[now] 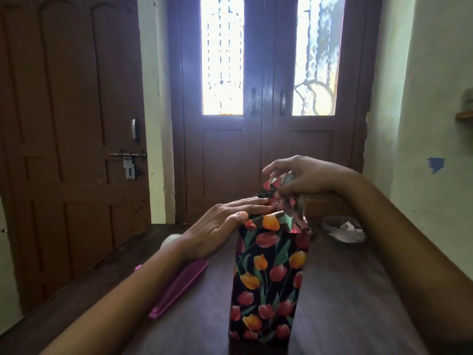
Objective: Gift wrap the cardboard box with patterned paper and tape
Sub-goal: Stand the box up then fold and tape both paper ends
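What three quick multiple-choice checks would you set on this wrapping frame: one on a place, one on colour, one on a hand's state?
1. The pink case lies: A) left of the wrapped box; B) right of it; C) on top of it.
2. The tulips on the paper are: A) blue and white; B) red and orange; C) all purple.
3. The right hand: A) lies flat on the table; B) pinches loose paper at the box's top; C) hangs idle.
A, it lies off the box's left side; B, those colours show on black; B, its fingers curl on the raised flap.
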